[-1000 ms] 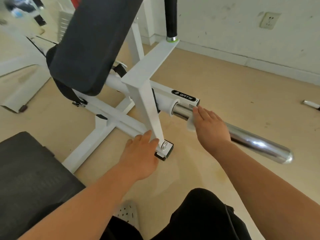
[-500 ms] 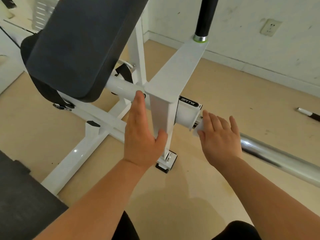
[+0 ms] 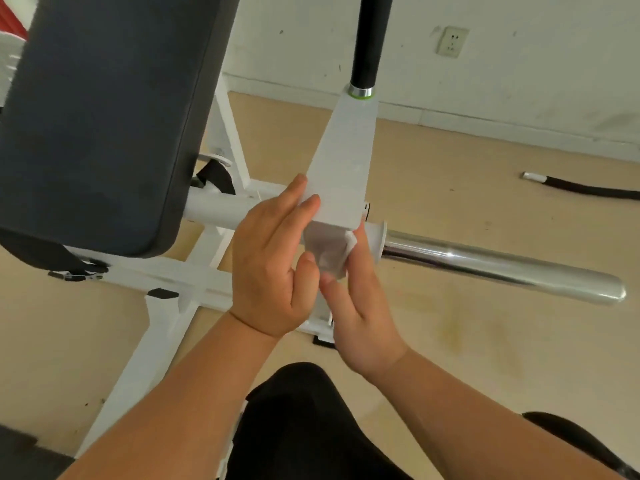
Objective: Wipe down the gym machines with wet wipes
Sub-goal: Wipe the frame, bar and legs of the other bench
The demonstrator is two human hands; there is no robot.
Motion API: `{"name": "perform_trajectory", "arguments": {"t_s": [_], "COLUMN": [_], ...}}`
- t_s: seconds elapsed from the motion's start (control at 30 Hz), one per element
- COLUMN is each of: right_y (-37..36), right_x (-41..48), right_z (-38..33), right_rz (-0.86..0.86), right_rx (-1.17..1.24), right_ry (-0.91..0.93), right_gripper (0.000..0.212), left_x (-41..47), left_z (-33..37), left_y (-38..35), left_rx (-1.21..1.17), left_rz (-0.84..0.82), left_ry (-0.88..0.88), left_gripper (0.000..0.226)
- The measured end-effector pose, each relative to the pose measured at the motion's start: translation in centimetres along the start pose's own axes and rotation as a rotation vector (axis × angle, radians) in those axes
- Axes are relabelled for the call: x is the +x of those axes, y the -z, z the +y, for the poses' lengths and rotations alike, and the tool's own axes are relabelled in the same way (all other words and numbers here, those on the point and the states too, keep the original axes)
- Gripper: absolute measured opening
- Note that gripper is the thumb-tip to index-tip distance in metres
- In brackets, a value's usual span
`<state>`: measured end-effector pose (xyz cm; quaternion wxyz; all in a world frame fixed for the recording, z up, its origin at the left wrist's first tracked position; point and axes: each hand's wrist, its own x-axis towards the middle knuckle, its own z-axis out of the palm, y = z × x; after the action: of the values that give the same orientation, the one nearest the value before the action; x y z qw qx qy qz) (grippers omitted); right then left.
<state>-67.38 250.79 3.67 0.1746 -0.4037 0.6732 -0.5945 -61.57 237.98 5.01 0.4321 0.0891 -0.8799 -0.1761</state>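
My left hand lies flat, fingers straight, likely steadying the white steel lever arm. Just beside it, my right hand pinches the crumpled white wet wipe round the post beneath.

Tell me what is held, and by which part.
The right hand pinches a wet wipe by its lower right edge; the left hand touches it too.

Right hand holds wet wipe against white arm; left hand rests flat alongside.
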Motion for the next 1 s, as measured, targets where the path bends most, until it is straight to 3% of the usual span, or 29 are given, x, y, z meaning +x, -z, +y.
{"name": "perform_trajectory", "arguments": {"t_s": [0.13, 0.3, 0.5, 0.7, 0.87, 0.93, 1.0], "right_y": [-1.2, -0.8, -0.5, -1.4, -4.4, -5.1, -5.3], "right_x": [-0.7, -1.3, -0.7, -0.9, -3.0, -3.0, -2.2], "right_z": [1.9, 4.1, 3.8, 6.1, 11.8, 12.0, 10.3], "right_rz": [0.005, -0.055, -0.026, 0.028, 0.117, 0.159, 0.189], "right_rx": [0.056, -0.066, -0.105, -0.096, -0.031, -0.001, 0.035], "right_ry": [-0.093, -0.162, 0.037, 0.149, -0.018, -0.048, -0.022], "right_gripper": [0.082, 0.096, 0.096, 0.096, 0.117, 0.11, 0.09], "left_x": [-1.6, -2.1, -1.4, -0.7, -1.5, -1.6, -1.6], "left_z": [0.8, 0.3, 1.1, 3.4, 4.5, 4.8, 5.0], "left_y": [-0.9, -1.3, -1.0, 0.2, -2.3, -2.8, -3.2], "left_rx": [0.13, 0.23, 0.364, 0.355, 0.516, 0.523, 0.502], "left_rz": [-0.06, -0.093, -0.075, -0.19, -0.205, -0.151, -0.094], "left_ry": [0.024, -0.026, -0.013, -0.094, -0.019, 0.018, 0.048], "left_gripper": [0.062, 0.072, 0.074, 0.072, 0.083, 0.071, 0.064]}}
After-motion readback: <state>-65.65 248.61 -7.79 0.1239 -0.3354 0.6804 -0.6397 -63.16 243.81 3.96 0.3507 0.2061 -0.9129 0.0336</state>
